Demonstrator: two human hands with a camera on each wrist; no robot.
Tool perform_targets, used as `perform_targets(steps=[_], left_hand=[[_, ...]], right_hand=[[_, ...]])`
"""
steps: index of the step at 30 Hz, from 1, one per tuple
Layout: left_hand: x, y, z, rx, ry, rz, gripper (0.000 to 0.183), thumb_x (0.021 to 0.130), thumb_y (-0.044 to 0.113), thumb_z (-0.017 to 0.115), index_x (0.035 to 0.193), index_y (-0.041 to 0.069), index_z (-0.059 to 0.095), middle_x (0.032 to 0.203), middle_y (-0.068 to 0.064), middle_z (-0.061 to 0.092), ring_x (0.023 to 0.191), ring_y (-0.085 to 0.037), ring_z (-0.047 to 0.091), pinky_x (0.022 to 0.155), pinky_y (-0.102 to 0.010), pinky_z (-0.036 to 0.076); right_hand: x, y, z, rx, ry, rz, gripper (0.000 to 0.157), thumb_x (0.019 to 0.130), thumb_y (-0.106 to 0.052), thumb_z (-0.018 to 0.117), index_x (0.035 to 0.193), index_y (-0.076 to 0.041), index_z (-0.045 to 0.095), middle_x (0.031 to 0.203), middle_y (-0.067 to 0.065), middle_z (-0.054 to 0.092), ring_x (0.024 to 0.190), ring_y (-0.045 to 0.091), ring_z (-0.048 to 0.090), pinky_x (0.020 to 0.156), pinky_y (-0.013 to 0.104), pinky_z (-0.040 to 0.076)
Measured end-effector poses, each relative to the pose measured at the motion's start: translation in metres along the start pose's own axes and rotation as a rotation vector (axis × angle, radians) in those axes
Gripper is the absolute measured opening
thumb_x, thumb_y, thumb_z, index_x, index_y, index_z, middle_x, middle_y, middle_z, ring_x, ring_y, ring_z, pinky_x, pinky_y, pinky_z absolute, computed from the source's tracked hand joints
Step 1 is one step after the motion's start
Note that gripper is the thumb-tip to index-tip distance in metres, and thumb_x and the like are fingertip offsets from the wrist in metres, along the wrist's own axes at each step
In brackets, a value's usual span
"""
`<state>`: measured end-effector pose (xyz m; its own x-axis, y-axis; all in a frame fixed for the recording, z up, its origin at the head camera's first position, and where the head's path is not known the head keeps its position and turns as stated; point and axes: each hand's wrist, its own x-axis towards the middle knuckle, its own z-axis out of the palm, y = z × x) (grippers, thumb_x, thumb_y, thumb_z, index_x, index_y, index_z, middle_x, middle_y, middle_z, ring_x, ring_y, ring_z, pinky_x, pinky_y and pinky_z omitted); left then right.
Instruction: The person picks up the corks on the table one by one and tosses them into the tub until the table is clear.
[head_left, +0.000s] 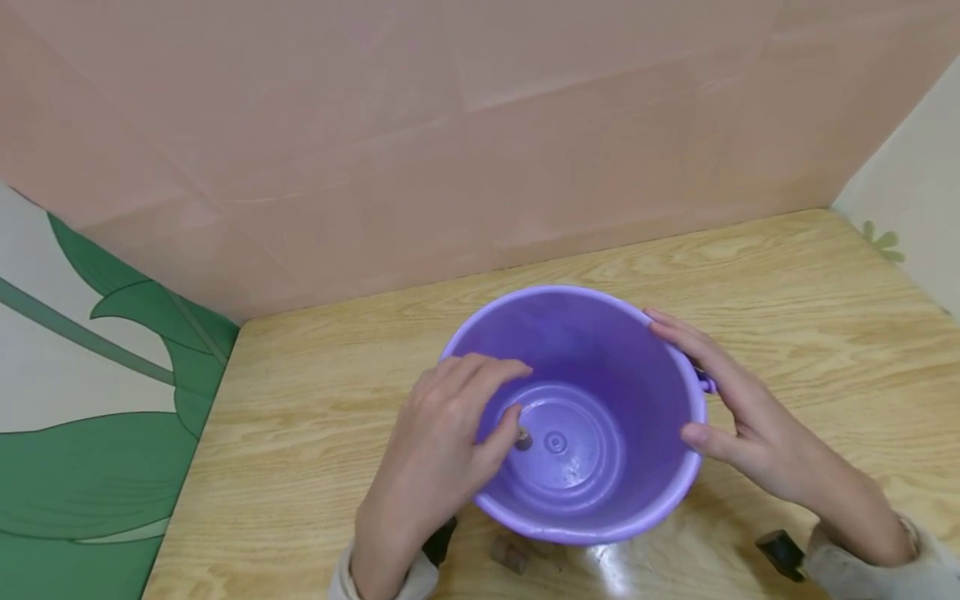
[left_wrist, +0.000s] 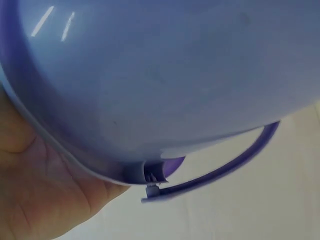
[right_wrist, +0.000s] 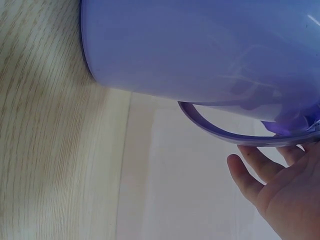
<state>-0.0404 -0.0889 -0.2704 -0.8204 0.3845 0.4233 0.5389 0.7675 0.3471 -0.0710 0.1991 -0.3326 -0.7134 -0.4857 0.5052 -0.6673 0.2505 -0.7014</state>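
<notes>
A table (head_left: 322, 400), a pink sheet (head_left: 450, 158) and a leaf-patterned wall (head_left: 90, 400) show an indoor place; its kind is unclear.

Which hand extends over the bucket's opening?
The left hand: its fingers and thumb lie over the purple bucket's opening, while the right hand touches the rim across from it.
</notes>
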Motion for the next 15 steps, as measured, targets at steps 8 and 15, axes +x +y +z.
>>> perform_targets(steps=[8, 15], left_hand=[[-0.009, -0.009, -0.004, -0.057, 0.066, 0.047, 0.029, 0.080, 0.015, 0.063, 0.108, 0.017, 0.064, 0.109, 0.002, 0.061, 0.104, -0.015, 0.052, 0.095, -0.033, 0.040], [-0.014, -0.015, -0.010, -0.069, 0.106, 0.051, 0.029, 0.079, 0.012, 0.063, 0.108, 0.015, 0.063, 0.113, -0.001, 0.059, 0.107, -0.017, 0.050, 0.095, -0.035, 0.039]], right_hand=[[0.000, -0.001, 0.000, -0.014, 0.002, 0.019, 0.075, 0.081, -0.023, 0.066, 0.140, 0.004, 0.029, 0.148, 0.017, 0.028, 0.136, 0.019, 0.030, 0.091, 0.013, 0.034], [0.000, 0.000, 0.000, -0.006, 0.008, 0.009, 0.074, 0.081, -0.023, 0.066, 0.139, 0.005, 0.029, 0.147, 0.018, 0.028, 0.135, 0.019, 0.031, 0.089, 0.015, 0.035]])
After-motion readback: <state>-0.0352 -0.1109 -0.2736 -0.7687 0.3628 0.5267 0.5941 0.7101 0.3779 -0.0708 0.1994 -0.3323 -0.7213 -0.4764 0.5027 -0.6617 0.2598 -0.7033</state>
